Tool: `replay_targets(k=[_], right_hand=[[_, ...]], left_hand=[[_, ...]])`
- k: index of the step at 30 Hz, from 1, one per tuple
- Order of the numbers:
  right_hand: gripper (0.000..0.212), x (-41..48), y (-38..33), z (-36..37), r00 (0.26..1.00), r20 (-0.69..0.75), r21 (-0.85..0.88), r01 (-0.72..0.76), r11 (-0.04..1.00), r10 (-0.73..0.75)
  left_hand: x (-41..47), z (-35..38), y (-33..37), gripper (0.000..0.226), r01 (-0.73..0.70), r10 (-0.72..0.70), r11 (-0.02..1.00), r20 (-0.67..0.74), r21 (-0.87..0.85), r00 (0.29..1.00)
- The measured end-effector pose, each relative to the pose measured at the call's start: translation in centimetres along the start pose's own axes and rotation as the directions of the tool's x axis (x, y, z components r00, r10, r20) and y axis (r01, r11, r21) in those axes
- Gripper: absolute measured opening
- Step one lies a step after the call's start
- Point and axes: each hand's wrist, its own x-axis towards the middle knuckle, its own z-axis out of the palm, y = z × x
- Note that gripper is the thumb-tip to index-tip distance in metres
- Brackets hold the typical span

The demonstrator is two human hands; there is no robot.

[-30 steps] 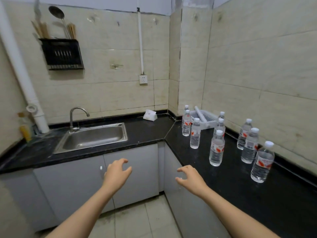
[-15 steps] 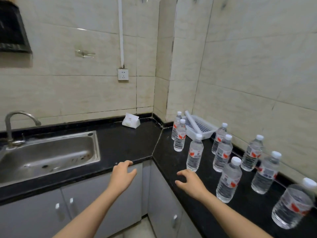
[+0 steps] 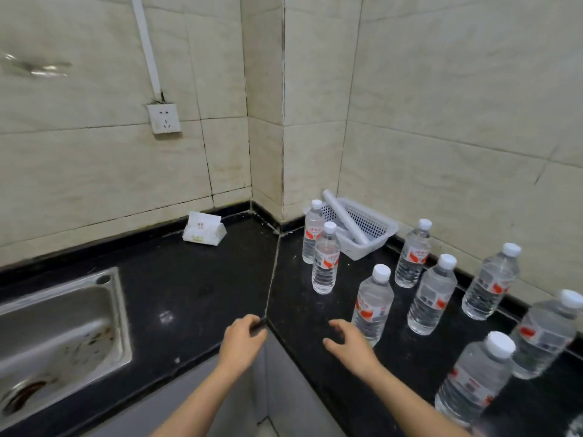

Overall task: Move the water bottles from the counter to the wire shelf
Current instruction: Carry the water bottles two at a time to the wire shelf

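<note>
Several clear water bottles with white caps and red labels stand upright on the black counter (image 3: 202, 298), right of the corner. The closest bottle (image 3: 372, 307) is just right of my right hand (image 3: 350, 345), which hovers over the counter, fingers apart, holding nothing. My left hand (image 3: 243, 339) is at the counter's front edge by the corner seam, fingers loosely curled, empty. Two bottles (image 3: 325, 260) stand further back near the corner. Others (image 3: 432, 294) line the right wall. No wire shelf is in sight.
A white plastic basket (image 3: 369, 228) with a white roll in it sits in the back corner. A white tissue pack (image 3: 205, 230) lies against the back wall. A steel sink (image 3: 63, 335) is at left. A wall socket (image 3: 164, 118) hangs above.
The view has closed in on the counter corner and the bottles. Both hands have moved forward over the counter's edge, the right one nearing the closest bottle.
</note>
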Motion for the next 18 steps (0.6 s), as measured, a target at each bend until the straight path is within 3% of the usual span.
replay_targets(k=[6, 9, 11, 14, 18], right_hand=[[0.048, 11.5, -0.5, 1.9, 0.969, -0.119, 0.321, -0.170, 0.932, 0.217], [0.063, 15.8, -0.9, 1.7, 0.901, -0.231, 0.489, -0.219, 0.844, 0.367], [0.074, 17.8, -1.3, 1.2, 0.862, -0.247, 0.513, -0.271, 0.814, 0.443], [0.084, 19.4, -1.2, 1.1, 0.841, -0.264, 0.536, -0.278, 0.797, 0.471], [0.088, 21.3, -0.9, 1.3, 0.840, -0.347, 0.570, -0.163, 0.805, 0.416]], left_hand=[[10.0, -1.9, 0.3, 0.038, 0.005, -0.005, 0.999, 0.020, 0.034, 1.000], [14.8, -2.7, 0.4, 0.037, 0.007, -0.007, 1.000, -0.002, 0.026, 1.000], [17.7, -2.4, 0.2, 0.037, 0.025, -0.025, 1.000, 0.008, 0.013, 1.000], [20.7, -0.4, -0.1, 0.037, 0.059, -0.059, 0.998, 0.073, -0.003, 0.996], [24.2, 3.3, 0.2, 0.038, 0.067, -0.052, 0.994, 0.167, -0.087, 0.985]])
